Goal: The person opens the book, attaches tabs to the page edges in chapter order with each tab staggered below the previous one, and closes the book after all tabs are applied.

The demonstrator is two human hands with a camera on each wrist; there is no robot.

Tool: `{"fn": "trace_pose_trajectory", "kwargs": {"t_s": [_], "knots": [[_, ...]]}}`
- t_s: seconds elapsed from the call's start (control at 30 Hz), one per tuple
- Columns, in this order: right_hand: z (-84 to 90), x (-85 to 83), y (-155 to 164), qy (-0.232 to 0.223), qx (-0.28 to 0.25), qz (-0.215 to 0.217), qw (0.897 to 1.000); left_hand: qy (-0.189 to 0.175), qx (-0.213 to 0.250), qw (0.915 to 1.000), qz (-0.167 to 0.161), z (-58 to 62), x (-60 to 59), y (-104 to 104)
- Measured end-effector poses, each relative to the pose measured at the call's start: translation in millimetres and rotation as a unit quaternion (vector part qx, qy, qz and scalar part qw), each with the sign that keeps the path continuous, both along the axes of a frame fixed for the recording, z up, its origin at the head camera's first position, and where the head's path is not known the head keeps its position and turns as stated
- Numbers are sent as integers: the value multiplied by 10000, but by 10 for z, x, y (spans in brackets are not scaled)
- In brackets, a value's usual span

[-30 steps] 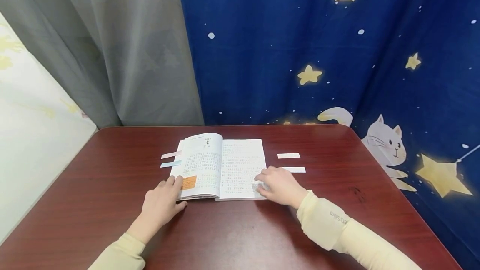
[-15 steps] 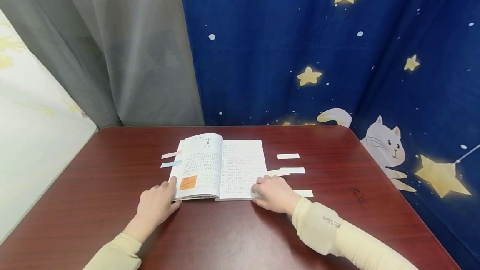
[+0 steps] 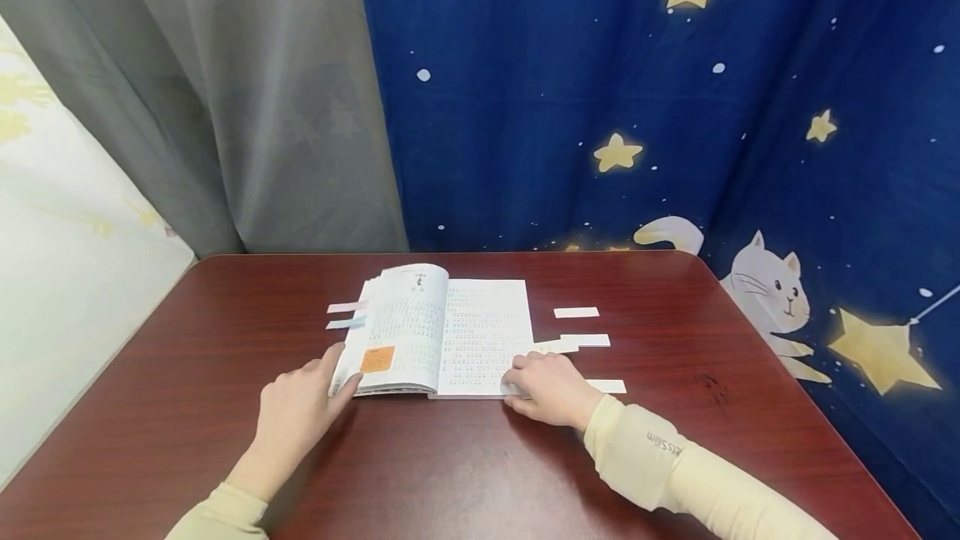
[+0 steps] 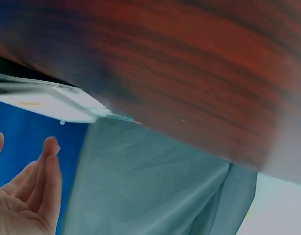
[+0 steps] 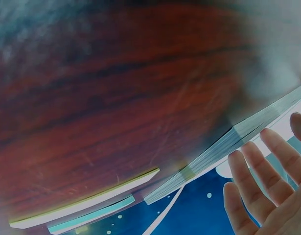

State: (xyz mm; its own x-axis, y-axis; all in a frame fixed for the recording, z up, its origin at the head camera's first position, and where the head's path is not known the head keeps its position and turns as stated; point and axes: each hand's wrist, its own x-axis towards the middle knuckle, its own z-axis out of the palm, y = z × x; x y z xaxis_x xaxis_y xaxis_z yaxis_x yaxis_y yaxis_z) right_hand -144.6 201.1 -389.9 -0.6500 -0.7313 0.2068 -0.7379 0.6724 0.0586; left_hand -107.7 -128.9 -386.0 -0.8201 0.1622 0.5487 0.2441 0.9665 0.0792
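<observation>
An open book (image 3: 450, 327) lies in the middle of the dark red table (image 3: 465, 473). An orange sticky note (image 3: 377, 358) is stuck low on its left page. My left hand (image 3: 300, 402) is at the book's lower left corner with the thumb against the page edge; the left pages are lifted a little. In the left wrist view the left hand (image 4: 33, 196) has straight fingers just off the book's edge (image 4: 52, 100). My right hand (image 3: 546, 386) rests flat on the lower right corner of the right page; its fingers (image 5: 260, 181) are straight beside the page block (image 5: 238, 139).
White paper strips (image 3: 576, 312) (image 3: 592, 340) (image 3: 609, 386) lie on the table right of the book. A pink tab (image 3: 343, 307) and a blue tab (image 3: 343, 323) stick out on its left. Grey and blue starry curtains (image 3: 600, 107) hang behind the table.
The right hand slid back toward the book's lower right corner, uncovering more strips. The left hand shifted left and the left pages rose slightly.
</observation>
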Motion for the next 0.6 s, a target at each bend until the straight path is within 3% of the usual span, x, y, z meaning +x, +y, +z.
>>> {"fn": "trace_pose_trajectory", "kwargs": {"t_s": [0.1,0.17,0.27,0.33,0.43,0.6], "knots": [[-4,-3,-1,-35,-16,-3,10000,-144,54,9998,-129,7,-3,21],[-7,-5,4,-59,-18,-6,10000,-335,-105,9983,-464,-3,-5,58],[-16,-7,10,-64,-16,13,10000,-960,-430,9886,-1075,-24,19,148],[-18,-4,15,-55,-23,20,10000,-1401,-491,9801,-1315,-39,47,209],[-5,6,24,-36,-25,18,10000,-1831,-541,9728,-1314,-41,101,264],[24,15,53,-12,-7,-57,10000,-2017,-695,9716,-1027,-36,181,249]]}}
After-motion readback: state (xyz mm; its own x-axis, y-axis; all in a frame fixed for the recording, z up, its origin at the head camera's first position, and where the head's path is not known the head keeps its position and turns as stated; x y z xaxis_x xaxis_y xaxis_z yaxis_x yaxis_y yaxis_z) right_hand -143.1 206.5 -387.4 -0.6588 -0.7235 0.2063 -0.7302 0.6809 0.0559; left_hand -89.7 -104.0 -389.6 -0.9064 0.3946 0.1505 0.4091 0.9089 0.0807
